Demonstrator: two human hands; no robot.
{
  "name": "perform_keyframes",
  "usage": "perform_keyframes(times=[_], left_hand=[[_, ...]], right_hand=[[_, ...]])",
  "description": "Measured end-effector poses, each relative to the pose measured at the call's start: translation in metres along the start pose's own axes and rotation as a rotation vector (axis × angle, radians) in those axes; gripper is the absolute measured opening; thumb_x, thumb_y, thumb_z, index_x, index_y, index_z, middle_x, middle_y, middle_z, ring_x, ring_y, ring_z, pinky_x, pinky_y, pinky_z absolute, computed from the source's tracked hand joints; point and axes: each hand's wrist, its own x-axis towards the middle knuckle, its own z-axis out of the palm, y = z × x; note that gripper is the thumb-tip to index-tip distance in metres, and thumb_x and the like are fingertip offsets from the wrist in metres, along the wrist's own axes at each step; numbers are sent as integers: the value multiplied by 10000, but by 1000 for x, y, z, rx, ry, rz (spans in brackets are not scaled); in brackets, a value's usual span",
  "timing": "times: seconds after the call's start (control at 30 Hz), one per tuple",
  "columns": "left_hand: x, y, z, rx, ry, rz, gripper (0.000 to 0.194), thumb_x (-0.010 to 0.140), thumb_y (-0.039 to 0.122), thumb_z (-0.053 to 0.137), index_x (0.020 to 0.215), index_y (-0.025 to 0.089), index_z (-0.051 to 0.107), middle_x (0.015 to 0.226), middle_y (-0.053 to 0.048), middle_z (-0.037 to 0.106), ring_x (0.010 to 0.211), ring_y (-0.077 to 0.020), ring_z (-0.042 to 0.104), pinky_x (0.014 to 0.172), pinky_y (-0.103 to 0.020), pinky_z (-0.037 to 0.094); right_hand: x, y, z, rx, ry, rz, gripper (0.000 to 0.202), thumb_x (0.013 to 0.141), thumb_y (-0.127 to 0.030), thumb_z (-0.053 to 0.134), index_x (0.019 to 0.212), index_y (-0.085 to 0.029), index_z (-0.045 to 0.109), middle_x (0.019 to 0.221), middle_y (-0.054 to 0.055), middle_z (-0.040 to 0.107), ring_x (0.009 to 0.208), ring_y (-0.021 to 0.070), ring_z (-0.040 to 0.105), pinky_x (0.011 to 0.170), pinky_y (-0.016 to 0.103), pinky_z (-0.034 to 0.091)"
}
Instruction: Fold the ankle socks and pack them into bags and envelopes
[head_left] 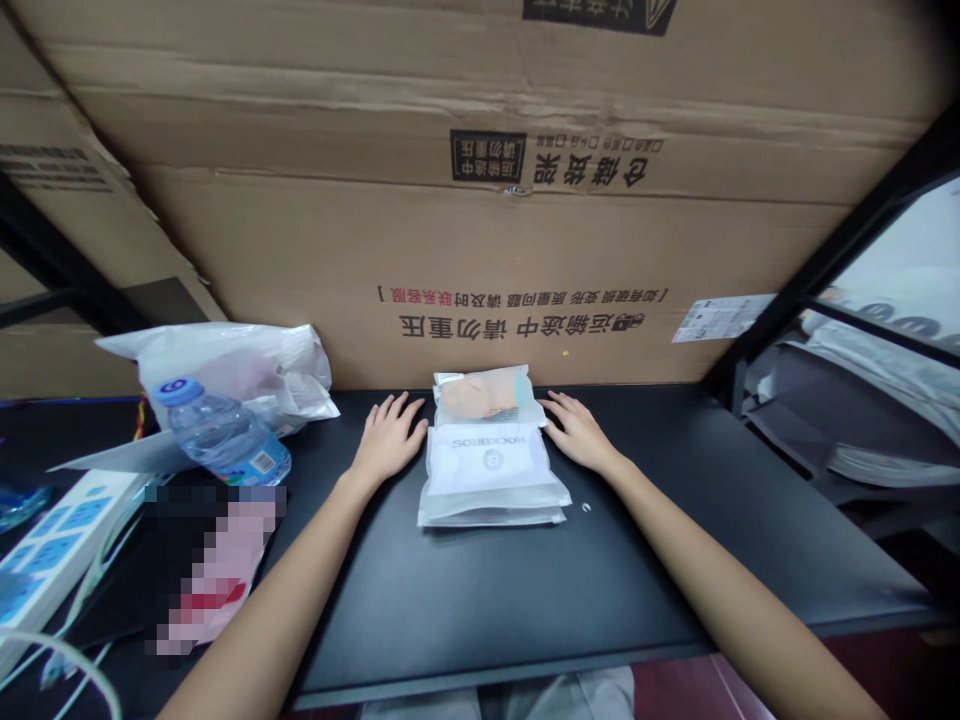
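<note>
Two stacks of flat frosted plastic packets lie between my hands on the black tabletop (pixel 465 600). The nearer zip bag (pixel 491 475) has HOCKBROS-like lettering and a round mark, upside down to me, with at least one more bag beneath it. Just behind, a translucent bag (pixel 487 397) shows something orange-tan and a teal edge inside. My left hand (pixel 388 437) rests palm down, fingers spread, a little left of the bags. On the other side, my right hand (pixel 576 430) lies flat with its fingertips at or near the rear bag's edge. Neither hand grips anything.
A large cardboard sheet (pixel 510 240) stands along the back. At left are a water bottle (pixel 229 435) lying tilted, a white plastic bag (pixel 240 355), a white power strip (pixel 56 545) and cables. A black metal frame post (pixel 795 280) and shelf items stand at right.
</note>
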Motion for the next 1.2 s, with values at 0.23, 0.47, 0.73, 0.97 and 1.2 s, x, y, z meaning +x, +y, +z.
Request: perform_keyframes(times=[0.23,0.47,0.73,0.97,1.2], left_hand=[[0,-1,2,-8,19,0,557,1078,447,417,1562,207,554,1700,-129,422,1595,-376,341,1303,-582,276],[0,0,0,-11,0,1,572,1081,453,394,1574,200,536,1705,-137,410,1600,-380,325,1303,-586,265],[0,-2,2,-8,10,7,582,1078,461,375,1571,198,538,1702,-139,415,1598,-384,327,1300,-588,265],[0,-2,2,-6,5,7,582,1080,458,375,1573,193,534,1703,-142,412,1600,-380,323,1303,-584,259],[0,-1,2,5,-7,2,580,1086,460,364,1580,200,523,1707,-131,408,1603,-376,318,1306,-579,257]], right_hand=[[-1,-2,-1,0,0,3,531,1074,-384,446,1552,-182,559,1695,143,428,1602,343,347,1322,532,249],[0,-1,0,-6,1,0,526,1074,-395,446,1548,-195,559,1692,141,433,1600,331,354,1320,528,253],[0,1,0,2,3,-8,525,1075,-413,437,1541,-204,562,1687,138,441,1599,331,356,1317,541,254],[0,2,1,7,10,-15,518,1073,-406,440,1534,-207,567,1686,143,442,1597,331,359,1311,551,262],[0,2,1,3,8,-9,527,1068,-397,453,1543,-194,562,1688,144,440,1595,339,363,1313,541,261]])
